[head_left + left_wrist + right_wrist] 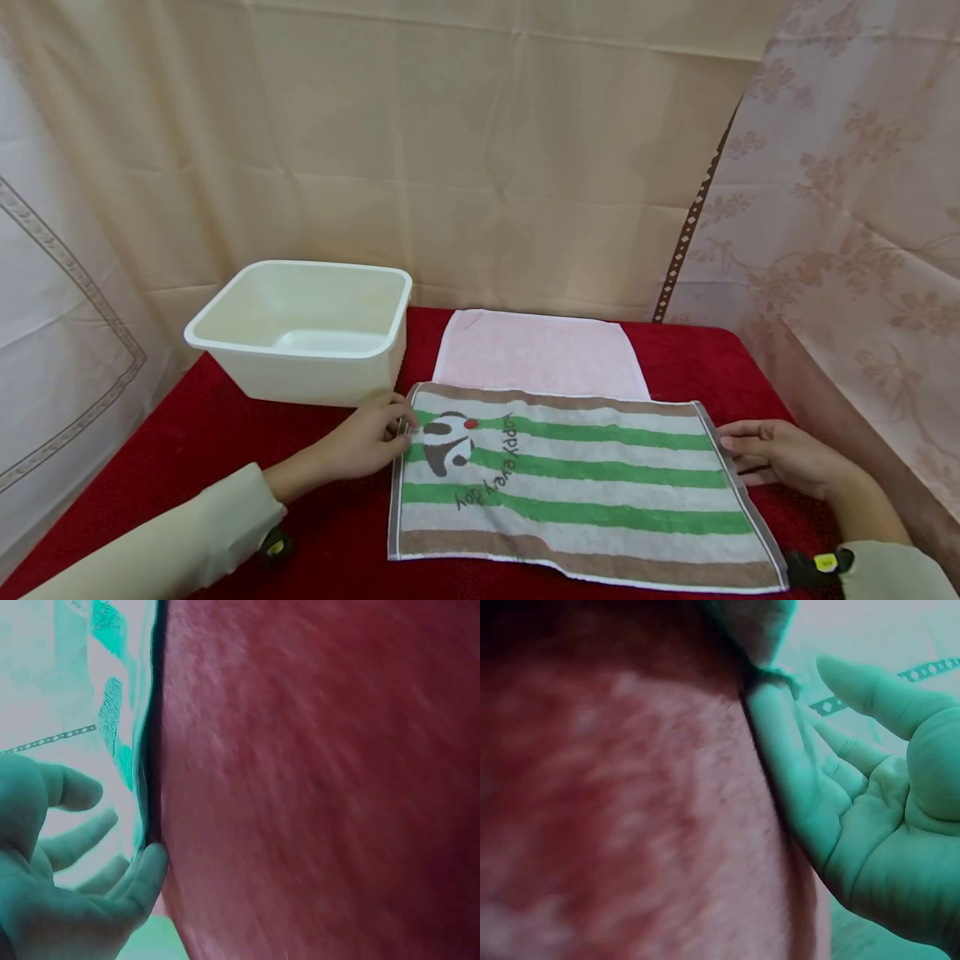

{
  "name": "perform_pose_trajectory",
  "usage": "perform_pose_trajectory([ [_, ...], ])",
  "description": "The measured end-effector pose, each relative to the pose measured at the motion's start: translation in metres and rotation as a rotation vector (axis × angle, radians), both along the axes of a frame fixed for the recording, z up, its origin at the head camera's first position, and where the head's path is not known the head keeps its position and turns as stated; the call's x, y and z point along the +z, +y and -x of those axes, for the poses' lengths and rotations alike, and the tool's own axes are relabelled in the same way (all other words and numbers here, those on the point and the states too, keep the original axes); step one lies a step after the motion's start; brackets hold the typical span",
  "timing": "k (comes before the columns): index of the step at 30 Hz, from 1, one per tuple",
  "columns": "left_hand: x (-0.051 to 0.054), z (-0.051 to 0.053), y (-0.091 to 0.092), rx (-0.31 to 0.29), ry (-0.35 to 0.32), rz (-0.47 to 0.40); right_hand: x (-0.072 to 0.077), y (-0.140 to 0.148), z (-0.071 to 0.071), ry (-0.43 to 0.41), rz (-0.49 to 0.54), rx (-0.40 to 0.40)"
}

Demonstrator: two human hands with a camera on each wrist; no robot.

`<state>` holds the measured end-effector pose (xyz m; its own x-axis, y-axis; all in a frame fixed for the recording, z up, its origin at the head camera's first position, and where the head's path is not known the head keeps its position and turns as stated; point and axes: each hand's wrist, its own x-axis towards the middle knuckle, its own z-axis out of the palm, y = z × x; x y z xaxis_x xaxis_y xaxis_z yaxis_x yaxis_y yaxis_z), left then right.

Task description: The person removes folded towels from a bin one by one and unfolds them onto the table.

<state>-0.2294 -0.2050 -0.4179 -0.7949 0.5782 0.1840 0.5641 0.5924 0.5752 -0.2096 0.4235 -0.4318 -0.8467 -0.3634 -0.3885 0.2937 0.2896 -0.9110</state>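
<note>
A striped towel [600, 475] in green, white and brown, with a panda print and the words "happy every day", lies spread on the red cloth. At its left edge my left hand [371, 437] touches the border with loosely bent fingers. In the left wrist view the fingers [142, 889] are spread, the lowest one against the towel edge [139, 750]. My right hand [783, 458] is at the towel's right edge, fingertips by the border. The right wrist view shows its fingers [784, 742] mostly straight, thumb apart, with one finger along the cloth surface.
A pale pink towel [536, 350] lies flat behind the striped one, its front edge overlapped. On the left stands a white plastic basin [315, 379] with nothing visible inside. Beige curtains [480, 167] hang behind the red-covered table [172, 467].
</note>
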Motion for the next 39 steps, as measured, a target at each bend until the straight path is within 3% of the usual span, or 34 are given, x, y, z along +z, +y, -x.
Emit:
perform_pose_trajectory([
  [3,-0.002,0.005,0.007,0.068,-0.031,-0.063,0.006,-0.007,0.007,0.011,-0.086,-0.012],
  [10,-0.003,0.013,0.029,0.185,-0.045,-0.093,0.017,-0.020,0.023,0.082,-0.220,0.002],
  [15,0.004,0.019,0.043,0.209,-0.084,-0.121,0.020,-0.027,0.033,0.124,-0.304,-0.012],
  [23,0.018,0.039,0.058,0.301,-0.106,-0.139,0.022,-0.031,0.045,0.134,-0.389,-0.066],
  [26,0.022,0.045,0.062,0.278,-0.043,-0.096,0.025,-0.031,0.047,0.144,-0.393,-0.062],
  [30,0.025,0.049,0.066,0.228,0.138,-0.011,0.031,-0.027,0.047,0.156,-0.376,-0.038],
  [32,0.026,0.050,0.068,0.226,0.195,0.017,0.033,-0.024,0.048,0.150,-0.358,-0.039],
  [39,0.021,0.049,0.071,0.301,0.178,0.116,0.031,-0.017,0.051,0.109,-0.338,-0.052],
])
